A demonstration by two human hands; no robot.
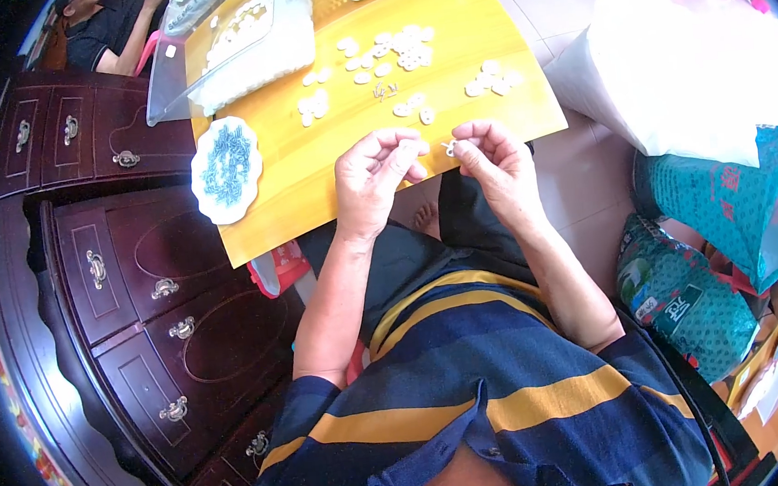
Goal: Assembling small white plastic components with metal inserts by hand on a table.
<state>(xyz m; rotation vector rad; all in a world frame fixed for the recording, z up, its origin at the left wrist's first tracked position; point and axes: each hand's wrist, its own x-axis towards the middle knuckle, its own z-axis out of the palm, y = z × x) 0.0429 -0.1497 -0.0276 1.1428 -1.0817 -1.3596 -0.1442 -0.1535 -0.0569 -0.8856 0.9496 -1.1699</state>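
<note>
Above the near edge of the yellow table (303,190), my right hand (500,166) pinches a small white plastic piece (451,148) between thumb and fingertips. To its left, my left hand (373,176) has its thumb pressed to the fingers; whatever it may hold is too small to make out. Just beyond my hands lie a few white oval pieces (415,106) and a little heap of small metal parts (385,92). A larger cluster of white pieces (410,49) is spread farther back, with another group (492,79) at the right.
A scalloped white dish (251,199) of dark bluish small parts stands at the table's left edge. Behind it is a clear plastic bin (299,31) of white pieces. Dark wooden drawers (161,252) flank the left; a white sack (667,57) and teal bags (715,199) the right. Another person (98,33) sits far left.
</note>
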